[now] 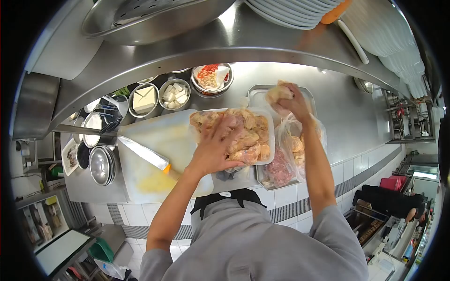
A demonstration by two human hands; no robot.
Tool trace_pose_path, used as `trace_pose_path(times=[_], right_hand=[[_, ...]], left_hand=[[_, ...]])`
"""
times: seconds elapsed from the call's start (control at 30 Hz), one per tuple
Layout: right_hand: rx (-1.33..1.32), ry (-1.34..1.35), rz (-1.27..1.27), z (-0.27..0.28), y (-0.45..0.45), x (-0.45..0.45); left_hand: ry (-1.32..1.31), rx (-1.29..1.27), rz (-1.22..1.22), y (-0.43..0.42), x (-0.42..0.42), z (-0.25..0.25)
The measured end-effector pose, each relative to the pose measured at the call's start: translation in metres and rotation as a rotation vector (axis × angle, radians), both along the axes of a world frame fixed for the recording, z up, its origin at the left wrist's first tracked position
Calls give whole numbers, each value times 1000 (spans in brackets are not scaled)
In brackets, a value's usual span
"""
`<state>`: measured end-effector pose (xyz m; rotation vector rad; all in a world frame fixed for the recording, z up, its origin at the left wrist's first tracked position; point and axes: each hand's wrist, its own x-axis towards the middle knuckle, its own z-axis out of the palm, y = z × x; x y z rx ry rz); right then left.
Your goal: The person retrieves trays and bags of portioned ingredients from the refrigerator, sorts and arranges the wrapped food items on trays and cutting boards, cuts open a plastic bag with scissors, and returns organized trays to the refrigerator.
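A white plastic tub full of raw chicken pieces sits in front of me, over the right edge of the cutting board. Fingers spread, my left hand lies over the chicken at the tub's left side. My right hand grips a pale, somewhat blurred piece of raw chicken above the far end of a metal tray. Clear plastic bags rest on this tray, with more chicken inside and pinkish ground meat at the near end.
A large knife lies on the white cutting board. Behind it stand metal bowls of butter-like block and white cubes. A steel shelf carrying stacked plates overhangs the counter. A person in black is far right.
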<state>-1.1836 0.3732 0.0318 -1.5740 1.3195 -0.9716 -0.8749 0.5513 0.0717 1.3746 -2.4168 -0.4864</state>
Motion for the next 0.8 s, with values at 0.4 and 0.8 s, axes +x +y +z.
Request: trace_pose_path(times=[0.4, 0.8], right_hand=[[-296, 463, 462, 41, 125, 64], [-127, 290, 343, 37, 132, 59]], left_hand=[[95, 151, 204, 5, 16, -18], [-9, 163, 180, 6, 17, -19]])
